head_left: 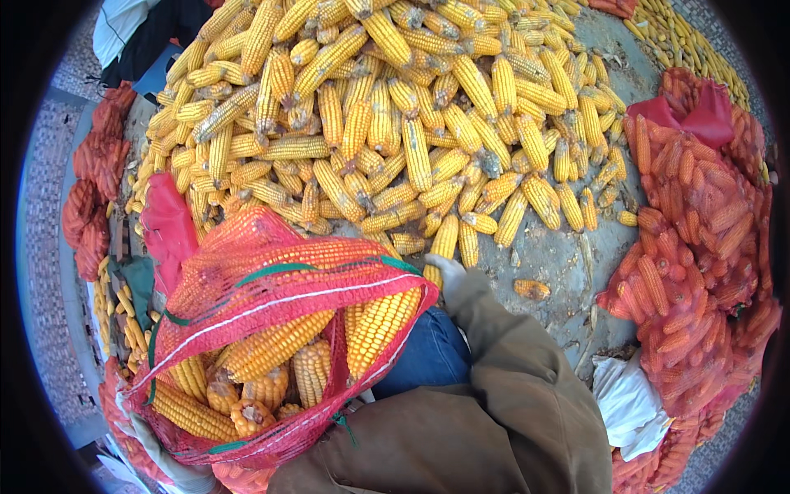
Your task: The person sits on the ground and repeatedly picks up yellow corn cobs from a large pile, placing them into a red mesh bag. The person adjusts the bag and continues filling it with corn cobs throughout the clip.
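Nearest me, at six o'clock, my brown clothing (403,436) fills the lower edge, with a patch of blue fabric (424,350) just beyond it. At seven to eight o'clock the red mesh bag (284,300) gapes toward me, its rim edged with a white line and threaded with green cord. Large yellow cobs (276,347) lie inside at various angles. I cannot make out my left hand, so I cannot tell how its fingers stand.

My right sleeve (527,370) runs up from five o'clock to my right hand (448,273), in a pale glove, just off the centre toward four. The glove touches the lower end of a yellow cob (444,239) at the near edge of the heap; I cannot tell whether my fingers close around it.

A short broken cob (532,289) lies on the grey ground (568,288) between three and four o'clock. Farther off at four is a crumpled white sack (629,403), with filled red mesh bags (704,214) beside it, reaching to three. A red cloth (169,226) lies at nine. Around twelve spreads the big heap of cobs (387,115), and at two, beyond, another yellow heap (699,45).
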Action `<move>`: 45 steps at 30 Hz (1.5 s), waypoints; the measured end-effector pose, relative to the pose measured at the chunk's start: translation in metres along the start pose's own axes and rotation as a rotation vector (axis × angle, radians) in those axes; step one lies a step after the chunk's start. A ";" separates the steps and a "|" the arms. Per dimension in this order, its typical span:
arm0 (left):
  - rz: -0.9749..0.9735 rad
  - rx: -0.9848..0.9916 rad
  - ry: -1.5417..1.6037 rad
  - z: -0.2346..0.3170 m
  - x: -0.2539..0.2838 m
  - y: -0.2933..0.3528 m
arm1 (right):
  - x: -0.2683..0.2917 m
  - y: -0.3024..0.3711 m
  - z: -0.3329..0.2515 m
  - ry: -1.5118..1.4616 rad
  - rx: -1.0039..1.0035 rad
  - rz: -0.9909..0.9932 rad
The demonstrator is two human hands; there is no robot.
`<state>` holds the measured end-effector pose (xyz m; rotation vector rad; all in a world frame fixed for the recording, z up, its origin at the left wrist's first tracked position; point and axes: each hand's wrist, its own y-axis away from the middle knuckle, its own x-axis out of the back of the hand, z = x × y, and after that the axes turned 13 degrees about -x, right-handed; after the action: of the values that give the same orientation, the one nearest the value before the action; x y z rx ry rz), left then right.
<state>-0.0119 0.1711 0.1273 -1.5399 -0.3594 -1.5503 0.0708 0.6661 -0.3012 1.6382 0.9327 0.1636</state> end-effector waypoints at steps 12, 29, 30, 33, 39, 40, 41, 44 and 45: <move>0.207 0.217 0.528 0.021 -0.031 -0.037 | -0.107 -0.009 -0.227 1.053 0.213 0.497; 0.512 0.628 1.837 0.066 -0.008 -0.063 | -0.061 0.262 -0.139 0.327 1.061 -0.273; 0.487 0.594 1.880 0.066 -0.001 -0.064 | -0.087 0.314 -0.152 0.687 1.074 -0.217; 0.444 0.519 1.930 0.071 0.015 -0.069 | -0.207 0.408 -0.160 1.625 1.316 -0.416; 0.468 0.432 2.020 0.034 0.043 -0.046 | -0.418 0.422 -0.077 2.626 0.945 -0.201; 0.659 0.489 1.931 0.010 0.040 -0.038 | -0.430 0.421 -0.062 2.630 0.938 -0.128; 0.665 0.552 1.927 0.010 0.052 -0.043 | -0.417 0.400 -0.052 2.474 1.309 -0.049; 0.667 0.607 1.943 -0.011 0.072 -0.029 | -0.376 0.373 -0.037 2.001 1.797 0.073; 0.665 0.592 1.940 -0.018 0.073 -0.023 | -0.362 0.369 -0.042 1.846 1.885 0.044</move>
<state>-0.0276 0.1429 0.1985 0.6063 0.6884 -1.4518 -0.0189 0.4662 0.1692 3.0368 3.0065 1.2769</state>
